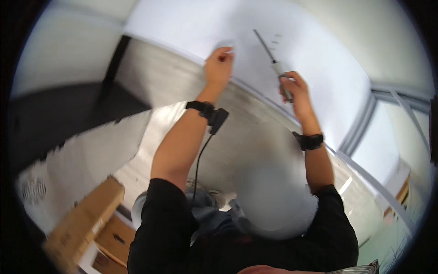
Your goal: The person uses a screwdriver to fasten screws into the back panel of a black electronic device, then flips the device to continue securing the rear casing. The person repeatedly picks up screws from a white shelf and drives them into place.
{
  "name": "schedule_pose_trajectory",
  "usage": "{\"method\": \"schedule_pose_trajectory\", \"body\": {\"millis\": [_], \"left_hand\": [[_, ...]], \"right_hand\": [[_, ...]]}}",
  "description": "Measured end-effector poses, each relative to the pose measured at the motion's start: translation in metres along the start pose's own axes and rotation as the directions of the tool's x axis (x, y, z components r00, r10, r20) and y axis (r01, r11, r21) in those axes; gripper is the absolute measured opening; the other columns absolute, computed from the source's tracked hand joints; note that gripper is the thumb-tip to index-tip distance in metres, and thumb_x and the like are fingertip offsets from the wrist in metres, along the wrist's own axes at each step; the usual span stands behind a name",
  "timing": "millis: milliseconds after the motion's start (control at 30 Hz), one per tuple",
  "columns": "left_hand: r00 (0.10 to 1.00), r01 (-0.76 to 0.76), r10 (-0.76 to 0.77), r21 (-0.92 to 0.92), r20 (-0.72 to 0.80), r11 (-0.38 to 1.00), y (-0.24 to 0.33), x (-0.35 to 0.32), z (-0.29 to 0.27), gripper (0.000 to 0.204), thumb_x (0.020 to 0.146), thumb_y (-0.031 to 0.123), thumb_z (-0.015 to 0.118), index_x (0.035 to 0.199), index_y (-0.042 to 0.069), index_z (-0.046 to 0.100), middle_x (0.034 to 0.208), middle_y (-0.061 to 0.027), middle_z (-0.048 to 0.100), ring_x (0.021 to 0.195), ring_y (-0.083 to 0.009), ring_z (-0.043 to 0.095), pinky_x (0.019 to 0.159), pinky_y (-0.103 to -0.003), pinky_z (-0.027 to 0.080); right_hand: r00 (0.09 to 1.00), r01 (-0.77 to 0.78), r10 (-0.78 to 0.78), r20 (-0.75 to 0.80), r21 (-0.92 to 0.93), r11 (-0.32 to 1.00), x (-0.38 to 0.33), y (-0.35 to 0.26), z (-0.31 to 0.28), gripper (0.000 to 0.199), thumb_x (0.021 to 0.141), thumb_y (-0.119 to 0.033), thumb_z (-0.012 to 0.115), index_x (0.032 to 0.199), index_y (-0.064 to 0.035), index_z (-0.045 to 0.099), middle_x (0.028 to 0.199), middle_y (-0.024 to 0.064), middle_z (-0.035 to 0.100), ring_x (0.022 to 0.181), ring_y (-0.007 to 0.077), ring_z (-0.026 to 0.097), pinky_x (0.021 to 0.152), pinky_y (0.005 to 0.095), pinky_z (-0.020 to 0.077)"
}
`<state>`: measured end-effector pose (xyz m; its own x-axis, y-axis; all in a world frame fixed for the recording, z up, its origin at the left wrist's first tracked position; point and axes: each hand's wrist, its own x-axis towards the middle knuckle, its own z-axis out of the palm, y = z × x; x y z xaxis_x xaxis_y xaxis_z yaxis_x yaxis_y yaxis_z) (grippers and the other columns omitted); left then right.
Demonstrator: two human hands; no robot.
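My right hand [295, 89] is wrapped round the grey-white handle of a screwdriver [277, 68]. Its long thin dark shaft points up and to the left over a white surface [315, 55]. Beyond the handle, several short dark marks or small pieces [275, 42] show on that surface, too small to name. My left hand [219, 66] is raised near the surface's front edge, left of the screwdriver and apart from it. Its fingers are curled, thumb and forefinger close together; whatever they may hold is not clear.
Cardboard boxes [84, 223] stand at the lower left. A black strap with a cable [199, 160] circles my left wrist; another black band [310, 141] is on my right. A blurred grey rounded thing [273, 196] fills the lower middle. Metal framing [360, 123] runs along the right.
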<state>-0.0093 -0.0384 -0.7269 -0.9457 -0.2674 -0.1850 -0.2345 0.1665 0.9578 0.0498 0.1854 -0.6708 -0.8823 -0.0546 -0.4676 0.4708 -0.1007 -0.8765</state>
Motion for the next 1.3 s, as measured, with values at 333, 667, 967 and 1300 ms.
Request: {"method": "schedule_pose_trajectory", "body": {"millis": [333, 667, 967, 1300], "left_hand": [[0.985, 0.095, -0.158, -0.537, -0.072, 0.838, 0.06, -0.059, -0.25, 0.032, 0.099, 0.019, 0.033, 0.119, -0.001, 0.049, 0.108, -0.0156, 0.062, 0.083, -0.0217, 0.064, 0.074, -0.031, 0.053], [0.993, 0.002, -0.091, -0.756, -0.076, 0.655, 0.07, -0.119, -0.342, 0.031, 0.1, 0.021, 0.034, 0.115, -0.002, 0.049, 0.103, -0.015, 0.062, 0.076, -0.0185, 0.062, 0.07, -0.029, 0.054], [0.991, -0.064, -0.029, -0.672, -0.127, 0.738, 0.091, -0.138, -0.355, 0.03, 0.097, 0.022, 0.042, 0.108, -0.001, 0.057, 0.082, -0.0103, 0.065, 0.064, -0.0166, 0.06, 0.059, -0.026, 0.051], [0.984, -0.065, -0.053, -0.627, -0.168, 0.777, 0.093, -0.145, -0.363, 0.03, 0.096, 0.019, 0.044, 0.114, -0.001, 0.056, 0.078, -0.0068, 0.065, 0.061, -0.0091, 0.054, 0.057, -0.022, 0.044]], "right_hand": [[0.843, 0.344, -0.034, 0.536, -0.49, 0.801, -0.031, -0.097, 0.217, 0.029, 0.085, -0.029, 0.061, 0.1, -0.0045, 0.056, 0.065, -0.0002, 0.052, 0.056, 0.0069, 0.045, 0.047, 0.0226, 0.0343], [0.777, 0.23, 0.174, 0.605, -0.529, 0.817, -0.107, -0.083, 0.305, 0.031, 0.085, -0.029, 0.057, 0.102, -0.0037, 0.054, 0.066, 0.0016, 0.055, 0.051, 0.0085, 0.047, 0.044, 0.0227, 0.0356], [0.77, -0.089, 0.105, 0.629, -0.057, 0.994, -0.171, -0.049, 0.315, 0.038, 0.087, -0.022, 0.049, 0.12, -0.0023, 0.045, 0.071, 0.0078, 0.06, 0.047, 0.0084, 0.05, 0.041, 0.0208, 0.0394], [0.774, -0.119, -0.023, 0.633, 0.18, 0.976, -0.188, -0.003, 0.338, 0.038, 0.093, -0.019, 0.045, 0.129, -0.0065, 0.041, 0.079, 0.0124, 0.06, 0.05, 0.0115, 0.051, 0.045, 0.0242, 0.0402]]}}
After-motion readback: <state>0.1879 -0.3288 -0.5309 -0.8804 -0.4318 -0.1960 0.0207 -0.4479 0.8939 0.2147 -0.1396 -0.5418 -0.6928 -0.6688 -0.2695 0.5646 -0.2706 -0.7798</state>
